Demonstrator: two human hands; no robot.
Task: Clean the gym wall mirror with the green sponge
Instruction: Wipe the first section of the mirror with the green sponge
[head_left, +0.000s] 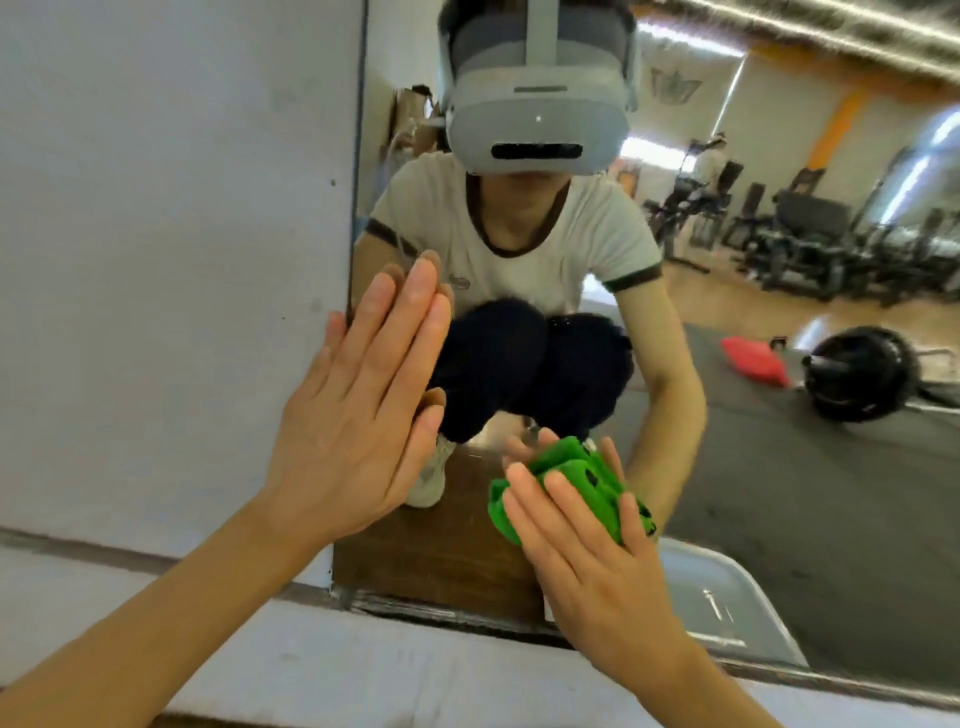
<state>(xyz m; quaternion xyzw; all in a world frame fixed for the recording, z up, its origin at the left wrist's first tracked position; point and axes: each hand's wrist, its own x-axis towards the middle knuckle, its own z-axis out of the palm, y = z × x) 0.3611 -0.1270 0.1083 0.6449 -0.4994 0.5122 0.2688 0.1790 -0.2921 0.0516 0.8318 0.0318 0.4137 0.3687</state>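
Pressing green sponge (569, 483) on mirror (779, 415), right hand (597, 561) fingers straight; left hand (358, 410) flat.

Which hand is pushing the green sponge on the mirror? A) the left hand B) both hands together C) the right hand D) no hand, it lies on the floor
C: the right hand presses the green sponge against the mirror with straight fingers, while the left hand lies flat at the mirror's left edge with no sponge under it.
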